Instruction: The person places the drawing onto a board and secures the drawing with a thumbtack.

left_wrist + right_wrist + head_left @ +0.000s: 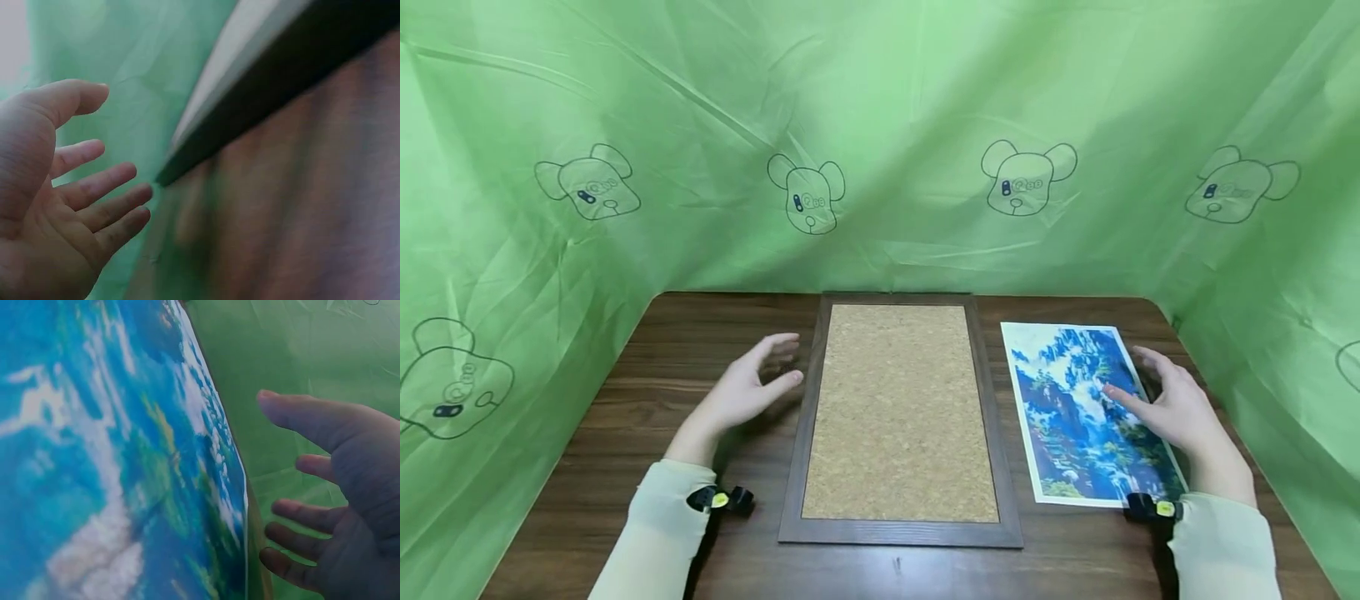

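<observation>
A cork board (902,408) in a dark wooden frame (901,533) lies flat in the middle of the table. Just left of it hovers my left hand (751,387), fingers relaxed and holding nothing; the left wrist view shows its palm (56,237) apart from the frame's side edge (250,100). To the right of the board lies a printed landscape picture (1075,408) in blue and white with a white border. My right hand (1176,404) is over the picture's right edge, fingers spread. In the right wrist view its fingertips stay apart from the picture (125,462).
The dark wood table (700,367) has rounded far corners. Green cloth (880,100) with printed bear heads surrounds it at the back and both sides. Each wrist wears a small black camera, one on the left sleeve (658,500) and one at the right.
</observation>
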`<act>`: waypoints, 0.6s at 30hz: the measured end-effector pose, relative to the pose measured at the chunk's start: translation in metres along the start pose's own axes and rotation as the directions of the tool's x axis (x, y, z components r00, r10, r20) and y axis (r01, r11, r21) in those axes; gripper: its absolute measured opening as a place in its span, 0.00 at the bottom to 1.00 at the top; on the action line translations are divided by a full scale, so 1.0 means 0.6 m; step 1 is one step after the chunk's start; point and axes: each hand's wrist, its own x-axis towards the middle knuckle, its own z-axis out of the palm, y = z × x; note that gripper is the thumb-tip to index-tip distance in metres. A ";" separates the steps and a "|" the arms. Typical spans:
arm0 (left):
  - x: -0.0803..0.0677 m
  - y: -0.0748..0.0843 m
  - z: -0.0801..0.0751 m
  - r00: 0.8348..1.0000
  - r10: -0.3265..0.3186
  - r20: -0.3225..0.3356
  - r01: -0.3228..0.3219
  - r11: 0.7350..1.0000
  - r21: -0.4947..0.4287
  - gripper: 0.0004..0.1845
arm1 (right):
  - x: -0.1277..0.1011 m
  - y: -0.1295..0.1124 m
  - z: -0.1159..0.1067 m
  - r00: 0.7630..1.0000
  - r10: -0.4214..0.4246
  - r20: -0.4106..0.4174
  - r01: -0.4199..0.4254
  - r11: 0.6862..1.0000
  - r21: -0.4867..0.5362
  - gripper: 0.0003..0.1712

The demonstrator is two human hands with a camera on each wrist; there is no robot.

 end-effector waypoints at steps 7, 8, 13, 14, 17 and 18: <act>0.010 -0.012 0.038 0.990 0.013 0.139 -0.022 0.998 0.063 0.40 | 0.003 0.005 0.001 0.994 0.058 0.088 -0.059 0.998 0.009 0.68; 0.011 -0.014 0.040 0.989 0.011 0.151 -0.022 0.997 0.072 0.41 | 0.002 0.007 0.000 0.994 0.061 0.093 -0.062 0.998 0.007 0.69; 0.009 -0.023 0.040 0.979 0.002 0.203 -0.021 0.995 0.094 0.46 | 0.000 0.014 0.000 0.987 0.075 0.143 -0.078 0.997 0.021 0.73; 0.008 -0.025 0.039 0.977 -0.001 0.214 -0.018 0.996 0.088 0.47 | 0.001 0.015 0.001 0.986 0.075 0.151 -0.080 0.997 0.024 0.74; 0.004 -0.030 0.036 0.973 -0.007 0.230 -0.009 0.998 0.069 0.49 | 0.004 0.018 0.004 0.984 0.064 0.165 -0.067 0.998 0.017 0.77; 0.003 -0.031 0.035 0.973 -0.010 0.230 -0.005 0.998 0.062 0.49 | 0.006 0.019 0.005 0.985 0.058 0.162 -0.061 0.998 0.013 0.78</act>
